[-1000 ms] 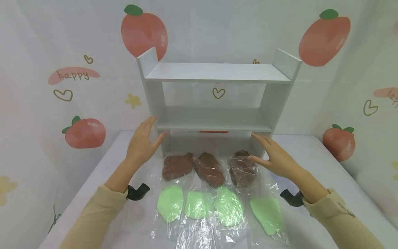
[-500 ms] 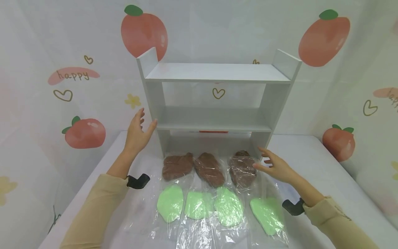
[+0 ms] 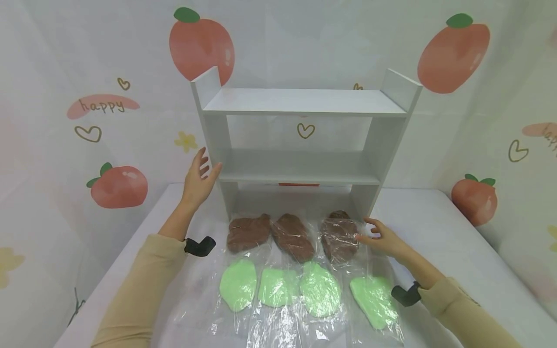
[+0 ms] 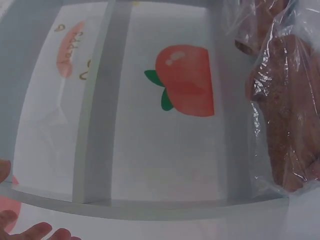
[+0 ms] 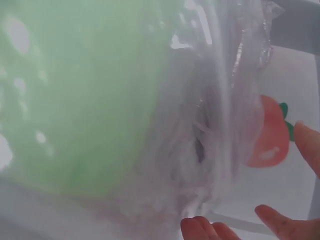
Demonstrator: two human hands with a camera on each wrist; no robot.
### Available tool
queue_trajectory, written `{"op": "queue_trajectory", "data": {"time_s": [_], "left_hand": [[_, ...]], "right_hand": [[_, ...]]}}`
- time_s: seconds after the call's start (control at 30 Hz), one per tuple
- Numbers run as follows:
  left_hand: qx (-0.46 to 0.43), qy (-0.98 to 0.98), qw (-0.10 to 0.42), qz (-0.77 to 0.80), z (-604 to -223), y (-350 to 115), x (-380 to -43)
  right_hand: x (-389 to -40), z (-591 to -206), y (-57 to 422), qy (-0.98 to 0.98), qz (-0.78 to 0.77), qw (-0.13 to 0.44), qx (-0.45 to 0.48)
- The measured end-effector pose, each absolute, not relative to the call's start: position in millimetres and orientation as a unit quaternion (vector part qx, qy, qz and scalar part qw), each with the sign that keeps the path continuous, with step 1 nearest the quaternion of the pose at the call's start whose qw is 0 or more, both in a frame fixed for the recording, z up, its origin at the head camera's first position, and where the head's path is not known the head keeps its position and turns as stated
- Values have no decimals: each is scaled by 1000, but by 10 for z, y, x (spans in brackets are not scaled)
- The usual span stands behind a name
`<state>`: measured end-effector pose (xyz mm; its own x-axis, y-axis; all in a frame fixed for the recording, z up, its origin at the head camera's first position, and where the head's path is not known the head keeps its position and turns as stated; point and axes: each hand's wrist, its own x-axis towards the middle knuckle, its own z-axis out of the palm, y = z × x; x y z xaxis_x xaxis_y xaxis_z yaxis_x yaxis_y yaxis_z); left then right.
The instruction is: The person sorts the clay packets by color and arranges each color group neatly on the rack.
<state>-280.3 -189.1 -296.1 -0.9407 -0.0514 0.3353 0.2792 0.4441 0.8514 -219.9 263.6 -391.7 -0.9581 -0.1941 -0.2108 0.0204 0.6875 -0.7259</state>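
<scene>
My left hand [image 3: 197, 182] is beside the left side panel of a small white shelf unit [image 3: 300, 166], thumb apart from the fingers, holding nothing. In the left wrist view its fingertips [image 4: 37, 231] show at the panel's edge. My right hand [image 3: 386, 239] is at the rightmost of three brown dough-like slabs [image 3: 339, 240] in clear plastic bags, fingers loosely bent; whether it touches the bag I cannot tell. Nearer me lie several pale green slabs in clear bags, one of them [image 3: 375, 300] below my right hand. That bagged green slab [image 5: 80, 95] fills much of the right wrist view.
The other brown slabs [image 3: 248, 234] lie left along the shelf unit's foot, on a white table [image 3: 431, 227]. A top board [image 3: 304, 100] and a middle board span the unit. Behind hangs a white cloth [image 3: 300, 43] printed with red fruit.
My left hand has moved up the left panel, first outward, then slightly right. My right hand has come down from beside the middle board to the rightmost brown slab.
</scene>
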Motion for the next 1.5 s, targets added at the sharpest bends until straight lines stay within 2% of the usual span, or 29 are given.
{"op": "queue_trajectory", "data": {"time_s": [0.67,1.07,1.5], "left_hand": [[-63,-814,170,-552,-3055,-1829,-2954],[-48,-819,218,-529,-3086,-1790,-2984],[-47,-816,231,-528,-3096,-1781,-2981]], "right_hand": [[-2303,-4099,2502,906,-398,136,-51],[-2360,-4133,2449,909,-393,126,-50],[-2373,-4102,2497,904,-405,105,-88]]}}
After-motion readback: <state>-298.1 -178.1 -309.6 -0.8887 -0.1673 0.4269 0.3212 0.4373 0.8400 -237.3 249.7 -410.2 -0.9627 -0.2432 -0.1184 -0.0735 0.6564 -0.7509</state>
